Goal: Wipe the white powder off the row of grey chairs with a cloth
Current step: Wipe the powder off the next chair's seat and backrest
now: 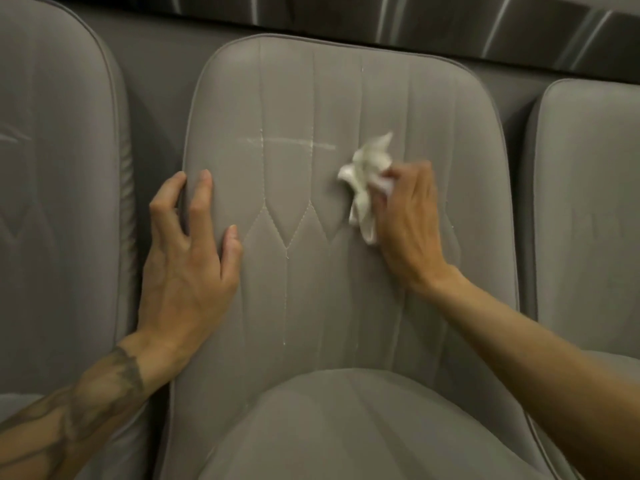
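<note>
A grey padded chair (pixel 346 306) fills the middle of the head view, its backrest facing me. A thin streak of white powder (pixel 287 144) runs across the backrest, with more white in the stitched seams. My right hand (pixel 408 223) grips a crumpled white cloth (pixel 367 178) and presses it against the backrest, just right of the streak. My left hand (pixel 188 258) rests on the backrest's left edge, fingers spread, some curling round the rim.
A second grey chair (pixel 59 202) stands close on the left and a third (pixel 588 202) on the right, with narrow gaps between. The middle chair's seat cushion (pixel 363 431) lies at the bottom. A dark striped wall (pixel 415 22) runs behind.
</note>
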